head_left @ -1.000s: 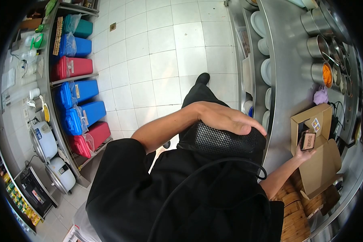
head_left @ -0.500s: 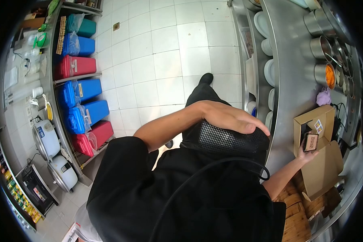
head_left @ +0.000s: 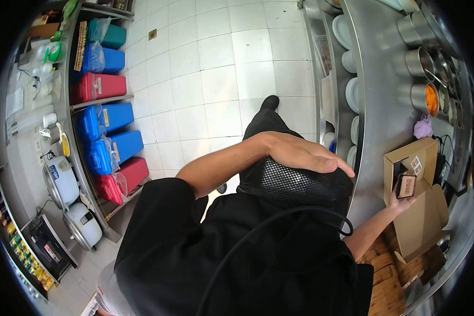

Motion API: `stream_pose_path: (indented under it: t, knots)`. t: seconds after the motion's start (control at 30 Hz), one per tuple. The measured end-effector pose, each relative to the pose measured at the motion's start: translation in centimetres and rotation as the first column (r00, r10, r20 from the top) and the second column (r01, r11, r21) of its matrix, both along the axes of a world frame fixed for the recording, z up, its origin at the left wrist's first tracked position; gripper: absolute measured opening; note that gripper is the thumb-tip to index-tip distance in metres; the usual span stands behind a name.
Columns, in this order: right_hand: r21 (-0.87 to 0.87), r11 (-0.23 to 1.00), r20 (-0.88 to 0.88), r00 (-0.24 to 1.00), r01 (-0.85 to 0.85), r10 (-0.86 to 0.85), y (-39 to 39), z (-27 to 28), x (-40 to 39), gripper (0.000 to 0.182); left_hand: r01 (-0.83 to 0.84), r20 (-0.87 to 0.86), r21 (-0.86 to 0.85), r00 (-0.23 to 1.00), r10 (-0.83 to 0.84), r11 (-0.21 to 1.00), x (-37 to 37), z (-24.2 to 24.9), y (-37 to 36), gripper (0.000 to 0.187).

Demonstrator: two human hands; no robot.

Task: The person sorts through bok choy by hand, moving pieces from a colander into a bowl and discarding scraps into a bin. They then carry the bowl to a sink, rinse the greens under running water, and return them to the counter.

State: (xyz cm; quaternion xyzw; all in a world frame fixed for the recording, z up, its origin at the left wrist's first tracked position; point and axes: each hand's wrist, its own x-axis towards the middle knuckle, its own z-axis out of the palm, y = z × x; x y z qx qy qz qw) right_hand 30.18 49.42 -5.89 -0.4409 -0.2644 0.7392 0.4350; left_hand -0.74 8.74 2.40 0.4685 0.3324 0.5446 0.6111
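My left hand (head_left: 305, 152) lies across the top of a black mesh bag (head_left: 300, 181) in front of my body. Its fingers are stretched out and point right. At the right, my right hand (head_left: 397, 201) holds a small dark-edged block (head_left: 407, 186) with a tan face and dark print, too small to read. The block is above an open cardboard box (head_left: 421, 216), whose lid is folded back. A sticker (head_left: 416, 165) with a coloured pattern is inside the box. A black cable (head_left: 279, 213) loops over my dark clothing.
The steel counter (head_left: 376, 79) on the right bears metal pots (head_left: 419, 62), one with orange contents, and a purple bag (head_left: 423, 126). Plates (head_left: 352, 95) stand on the shelf below. Coloured bins (head_left: 122, 146) and rice cookers (head_left: 84, 226) line the left.
Both hands, the mesh bag and the printed block stay almost where they were. At the lower left, a pale grey shape beside my body has shifted slightly.
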Motion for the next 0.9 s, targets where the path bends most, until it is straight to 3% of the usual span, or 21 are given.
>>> stream_pose_path:
  t: [0.63, 0.9]
  knots:
    - [-0.019, 0.999, -0.081, 0.996, -0.040, 0.038, 0.9, -0.6, 1.0, 0.081, -0.020, 0.000, -0.065, 1.000, 0.020, 0.998, 0.0, 0.7, 0.4, 0.067]
    - [-0.006, 1.000, -0.037, 0.999, -0.013, 0.013, 0.6, -0.3, 0.6, 0.080, -0.033, 0.004, -0.055, 0.999, 0.034, 0.998, 0.1, 0.5, 0.5, 0.060]
